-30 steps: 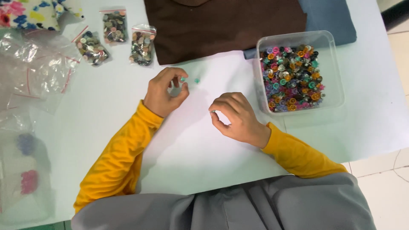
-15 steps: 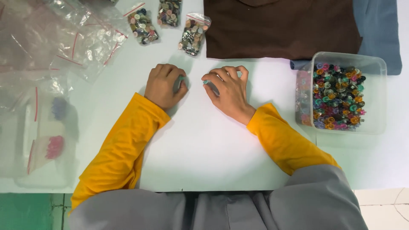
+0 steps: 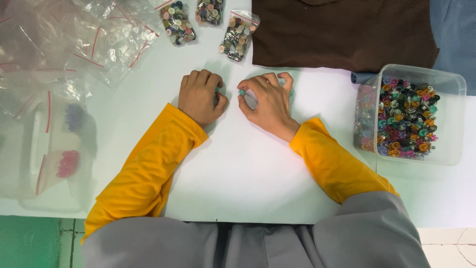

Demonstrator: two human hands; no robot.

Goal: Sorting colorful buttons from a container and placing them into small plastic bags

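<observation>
Pinching a small teal button point(image 3: 241, 92) by its rim — light, hard, likely slippery — the right hand point(image 3: 267, 101) worked beside the left hand point(image 3: 201, 97), fist curled, contents hidden.

My left hand point(image 3: 201, 97) rests curled, knuckles up. My right hand point(image 3: 265, 101) sits just beside it, thumb and forefinger pinched.

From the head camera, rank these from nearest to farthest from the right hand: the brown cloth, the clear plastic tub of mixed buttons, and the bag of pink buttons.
1. Brown cloth: just above the right hand, at the table's far edge.
2. Clear plastic tub of mixed buttons: off to that hand's right.
3. Bag of pink buttons: far left, beyond the left hand.
</observation>
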